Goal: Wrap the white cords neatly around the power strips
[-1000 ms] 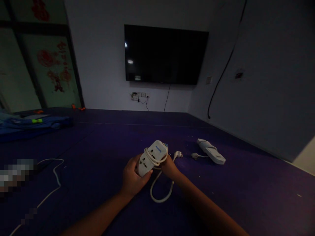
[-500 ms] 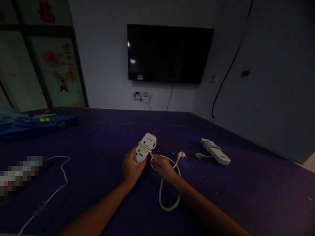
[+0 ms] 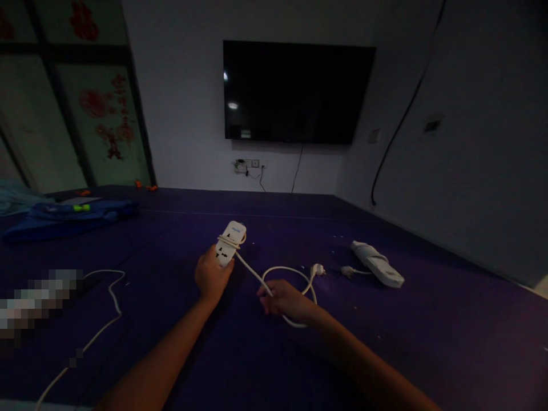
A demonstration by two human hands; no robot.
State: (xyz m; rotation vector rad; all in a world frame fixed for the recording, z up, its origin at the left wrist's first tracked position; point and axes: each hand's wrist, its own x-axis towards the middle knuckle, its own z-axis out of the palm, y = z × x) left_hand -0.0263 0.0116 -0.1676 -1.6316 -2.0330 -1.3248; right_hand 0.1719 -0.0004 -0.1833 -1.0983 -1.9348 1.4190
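My left hand (image 3: 213, 274) grips the lower end of a white power strip (image 3: 232, 232), tilted with its socket face toward me. White cord is wound around the strip's middle. From there the cord (image 3: 252, 272) runs down to my right hand (image 3: 285, 299), whose fingers are closed on it. Past that hand the cord loops over the purple surface and ends in a white plug (image 3: 317, 270). To the right lies a second white power strip (image 3: 377, 265) with cord wrapped around it and its own plug (image 3: 347, 272) beside it.
At the left a pixelated object (image 3: 40, 297) lies with a thin white cable (image 3: 115, 297). Blue cloth (image 3: 72, 218) is farther back on the purple surface (image 3: 192, 365). A television (image 3: 297, 94) hangs on the wall above several sockets (image 3: 252, 164). A black cable (image 3: 396, 134) hangs at right.
My left hand has moved left with the power strip. My right hand has shifted slightly down, and the cord between the hands is now longer and straighter. The loop on the surface has shrunk.
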